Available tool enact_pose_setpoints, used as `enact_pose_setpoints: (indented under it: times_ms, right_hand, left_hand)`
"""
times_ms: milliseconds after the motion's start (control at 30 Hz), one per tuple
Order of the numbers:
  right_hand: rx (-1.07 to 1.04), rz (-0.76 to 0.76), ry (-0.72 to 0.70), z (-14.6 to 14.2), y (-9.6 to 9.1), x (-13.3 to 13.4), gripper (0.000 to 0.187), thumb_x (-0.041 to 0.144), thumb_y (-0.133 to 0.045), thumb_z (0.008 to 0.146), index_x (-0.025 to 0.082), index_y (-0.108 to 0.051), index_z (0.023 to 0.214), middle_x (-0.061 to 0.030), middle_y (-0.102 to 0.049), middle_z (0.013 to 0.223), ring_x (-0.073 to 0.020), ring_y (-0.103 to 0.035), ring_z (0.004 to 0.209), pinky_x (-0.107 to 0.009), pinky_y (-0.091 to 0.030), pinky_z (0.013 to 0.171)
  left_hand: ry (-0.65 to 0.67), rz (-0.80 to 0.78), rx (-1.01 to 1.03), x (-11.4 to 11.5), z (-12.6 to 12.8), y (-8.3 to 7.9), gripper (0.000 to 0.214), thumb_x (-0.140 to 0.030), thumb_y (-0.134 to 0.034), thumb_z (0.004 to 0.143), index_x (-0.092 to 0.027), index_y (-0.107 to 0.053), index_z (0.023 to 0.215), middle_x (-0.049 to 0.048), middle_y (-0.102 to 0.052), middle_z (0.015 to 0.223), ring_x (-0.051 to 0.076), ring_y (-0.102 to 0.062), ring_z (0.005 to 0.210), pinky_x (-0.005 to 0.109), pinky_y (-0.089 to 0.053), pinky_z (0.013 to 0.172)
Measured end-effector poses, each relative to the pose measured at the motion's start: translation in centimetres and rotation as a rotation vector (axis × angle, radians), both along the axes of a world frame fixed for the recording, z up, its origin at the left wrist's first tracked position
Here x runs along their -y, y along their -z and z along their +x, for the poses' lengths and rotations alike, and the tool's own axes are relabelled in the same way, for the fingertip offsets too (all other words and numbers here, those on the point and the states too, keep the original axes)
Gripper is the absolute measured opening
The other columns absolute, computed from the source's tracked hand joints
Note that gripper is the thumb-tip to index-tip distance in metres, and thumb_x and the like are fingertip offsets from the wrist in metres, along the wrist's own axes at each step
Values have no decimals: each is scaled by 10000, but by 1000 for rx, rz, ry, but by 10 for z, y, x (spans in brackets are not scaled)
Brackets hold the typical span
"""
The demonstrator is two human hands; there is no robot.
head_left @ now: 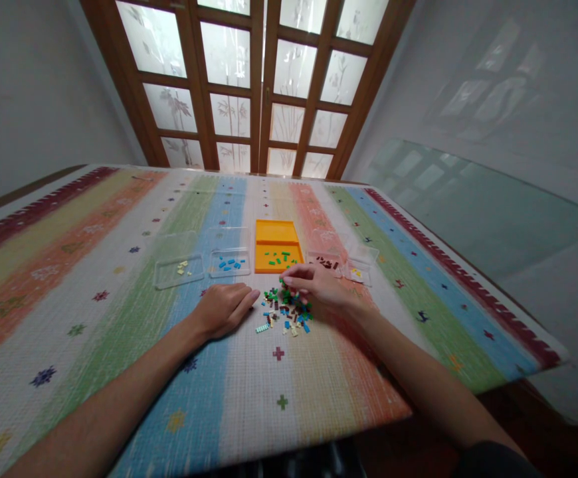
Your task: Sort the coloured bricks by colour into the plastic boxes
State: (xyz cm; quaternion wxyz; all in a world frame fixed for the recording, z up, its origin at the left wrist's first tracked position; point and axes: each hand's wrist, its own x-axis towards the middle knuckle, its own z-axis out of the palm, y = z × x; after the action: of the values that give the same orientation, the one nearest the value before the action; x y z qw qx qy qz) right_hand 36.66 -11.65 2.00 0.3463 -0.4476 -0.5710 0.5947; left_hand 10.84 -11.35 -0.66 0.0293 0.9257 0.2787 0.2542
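Striped table (134, 305), brick pile (285, 310) nearer the near edge, boxes (277, 232) between it and the far edge.
Right hand (321, 285) seems to hold a green brick (282, 281) in a narrow pinch over the pile; left hand (225, 309) lies curled just beside, its grip hidden. Light fingertip pinches should scatter fewer bricks.

Ahead of us stand wood-framed doors (260, 86) with frosted, plant-patterned panes (230, 116), daylight glowing through; pale walls (30, 86) flank them, the right one catching pane-shaped reflections (498, 50); below, we see a counter (90, 232) under striped cloth (259, 378); dark reddish floor (531, 405) shows beyond.
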Motion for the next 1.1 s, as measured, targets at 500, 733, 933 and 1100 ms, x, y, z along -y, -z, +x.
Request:
enact_pose_setpoints:
  times_ms: [500, 733, 933, 1100]
  right_hand:
    - [289, 180, -63, 1, 1, -3, 187, 355, -693, 871, 195, -767, 931, -90, -748, 887, -179, -617, 675, -319, -486, 579]
    - [492, 495, 62, 5, -15, -35, 105, 234, -677, 863, 185, -763, 901, -78, -766, 934, -192, -675, 824, -326, -525, 768]
    - [755, 602, 65, 2, -22, -65, 147, 121, -653, 867, 162, -787, 911, -77, -782, 949, -180, -672, 816, -295, -496, 769]
    - [896, 638, 24, -4, -13, -79, 177, 119, -674, 867, 191, -814, 948, -71, -793, 952, -184, -681, 810, -289, -496, 774]
  left_hand:
    - [-2, 6, -10, 0, 0, 1, 489, -306, -263, 1096, -182, -551, 721, 4, -567, 629, 139, -513, 571, 260, -382, 576]
    - [-6, -27, 0, -1, 0, 2, 483, -311, -265, 1092, -183, -561, 732, 11, -578, 641, 147, -521, 577, 271, -395, 580]
    - [-17, -42, -12, 0, 0, 1, 486, -317, -257, 1091, -184, -562, 736, 13, -590, 659, 148, -530, 592, 269, -404, 587]
    - [-20, -22, -33, 1, 1, 0, 499, -321, -241, 1094, -185, -572, 745, 15, -584, 651, 148, -528, 591, 268, -387, 584]
